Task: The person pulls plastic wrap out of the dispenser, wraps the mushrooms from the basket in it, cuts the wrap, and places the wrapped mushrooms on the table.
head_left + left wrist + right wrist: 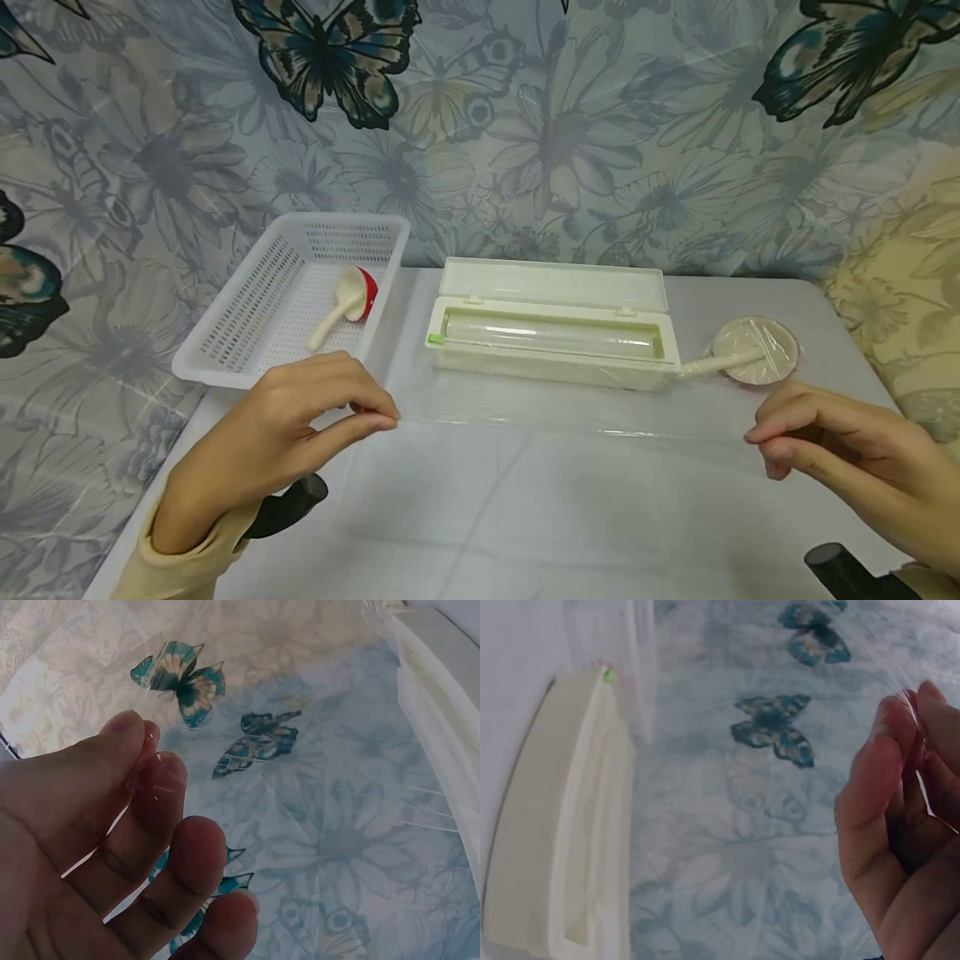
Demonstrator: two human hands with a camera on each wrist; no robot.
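Note:
A clear sheet of plastic wrap stretches between the two hands, above the white table. My left hand pinches one corner of its near edge between thumb and fingertips. At the other corner, my right hand pinches the film the same way. Behind the sheet stands a pale green wrap dispenser box, its lid raised and a roll of film inside. Both wrist views show the film pulled taut from the fingertips, with the butterfly-print cloth seen through it.
Left of the dispenser, a white perforated basket holds a white-handled utensil with a red cup-shaped end. At the right, a round pale piece with a reddish rim and white handle lies on the table. Patterned cloth hangs behind.

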